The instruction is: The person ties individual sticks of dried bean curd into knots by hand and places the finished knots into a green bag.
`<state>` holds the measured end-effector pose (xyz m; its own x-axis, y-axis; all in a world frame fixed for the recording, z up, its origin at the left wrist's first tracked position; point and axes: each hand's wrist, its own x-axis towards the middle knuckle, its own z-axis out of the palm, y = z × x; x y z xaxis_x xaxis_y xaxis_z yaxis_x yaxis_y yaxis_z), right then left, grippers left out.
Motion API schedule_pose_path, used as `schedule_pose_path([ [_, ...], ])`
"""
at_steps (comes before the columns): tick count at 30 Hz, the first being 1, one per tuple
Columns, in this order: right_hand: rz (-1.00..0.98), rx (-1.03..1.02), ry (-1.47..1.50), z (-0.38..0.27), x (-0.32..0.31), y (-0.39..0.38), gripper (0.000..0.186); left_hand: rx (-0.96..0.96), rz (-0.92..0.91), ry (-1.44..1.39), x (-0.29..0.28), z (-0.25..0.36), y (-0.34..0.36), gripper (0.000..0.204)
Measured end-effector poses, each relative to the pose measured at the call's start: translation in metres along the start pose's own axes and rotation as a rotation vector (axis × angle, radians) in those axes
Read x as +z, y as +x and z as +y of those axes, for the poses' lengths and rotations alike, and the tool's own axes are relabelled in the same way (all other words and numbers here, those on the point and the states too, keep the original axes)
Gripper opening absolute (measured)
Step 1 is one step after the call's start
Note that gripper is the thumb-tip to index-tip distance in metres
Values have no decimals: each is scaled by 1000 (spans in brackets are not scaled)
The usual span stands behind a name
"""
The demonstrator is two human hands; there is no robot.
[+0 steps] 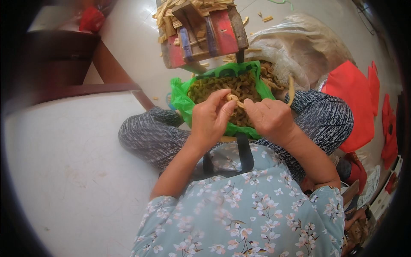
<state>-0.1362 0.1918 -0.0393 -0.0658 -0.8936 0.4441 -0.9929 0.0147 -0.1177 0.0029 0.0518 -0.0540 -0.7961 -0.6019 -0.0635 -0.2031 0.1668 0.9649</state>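
Observation:
My left hand pinches a short, twisted or knotted pale yellow strip at its top end. My right hand grips the same strip just to the right, fingertips close to those of my left. Both are above a green plastic bag filled with small brownish-olive twisted pieces. A longer tan strip sticks up beside my right hand; I cannot tell whether it joins the held one. The bag sits between my bent legs in patterned trousers.
A wooden bench piled with pale cut strips stands ahead. A large translucent sack lies behind the bag at the right, with red bags beside it. A white slab fills the left, near dark red furniture.

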Motion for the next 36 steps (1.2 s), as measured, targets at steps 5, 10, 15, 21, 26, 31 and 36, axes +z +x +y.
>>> schedule_pose_path([
  [5,-96,117,238,-8,6,-11,21,141,41,143,0,-10,-4,21],
  [10,-110,237,480,-13,-2,-11,10,425,131,315,-3,-13,-5,25],
  [15,-154,381,553,-2,-5,-12,8,416,56,432,-25,-2,0,33],
  [21,-264,258,688,7,-16,8,12,821,-107,800,-18,14,5,27],
  [26,-526,129,665,19,-25,-7,13,815,-277,853,-34,8,-2,13],
  [31,-574,176,707,23,-24,7,7,687,-290,700,-45,9,5,9],
  [36,-290,84,463,55,2,50,8,471,-169,566,-71,13,49,15],
])
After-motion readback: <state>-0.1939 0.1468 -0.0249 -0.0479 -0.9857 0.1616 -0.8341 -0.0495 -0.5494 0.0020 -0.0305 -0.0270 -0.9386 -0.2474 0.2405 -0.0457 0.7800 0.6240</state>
